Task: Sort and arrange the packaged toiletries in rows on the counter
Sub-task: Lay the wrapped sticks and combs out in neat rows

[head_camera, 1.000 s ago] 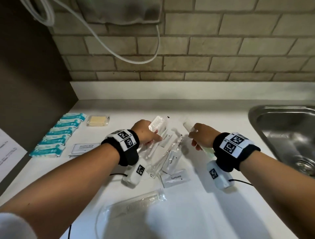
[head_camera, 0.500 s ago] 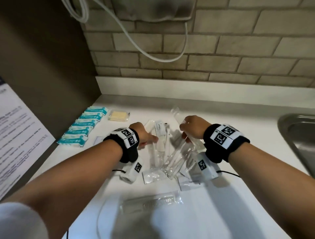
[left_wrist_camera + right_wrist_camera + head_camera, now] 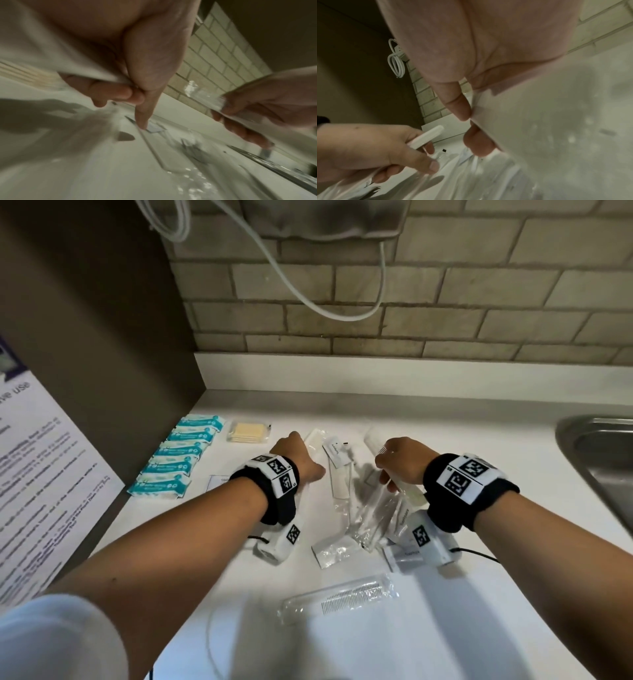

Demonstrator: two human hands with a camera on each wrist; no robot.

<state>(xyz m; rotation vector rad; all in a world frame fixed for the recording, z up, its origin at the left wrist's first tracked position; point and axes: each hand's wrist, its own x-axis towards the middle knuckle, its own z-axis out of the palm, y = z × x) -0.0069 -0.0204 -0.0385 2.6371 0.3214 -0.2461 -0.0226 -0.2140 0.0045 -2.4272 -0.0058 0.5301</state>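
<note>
1. Left hand (image 3: 297, 455) has its grip closed on a long white packet in clear wrap (image 3: 313, 438), thumb and curled fingers pinching it, index finger (image 3: 143, 119) sticking out straight down toward the white tabletop (image 3: 479, 446).
2. Right hand (image 3: 402, 462) is gripping another long clear-wrapped packet (image 3: 373, 440), fingers curled round it, held up off the tabletop at a slant.
3. Between and under both hands there's a messy pile of clear plastic toiletry packets (image 3: 359, 508).
4. A clear-wrapped comb (image 3: 342, 597) lies nearer the person, apart from the pile.
5. Far left, a neat row of teal-and-white sachets (image 3: 178, 460) runs along the wall, with a pack of pale yellow cotton pads (image 3: 248, 432) just beside its far end.
6. Steel sink (image 3: 596, 460) sits off to the right.
</note>
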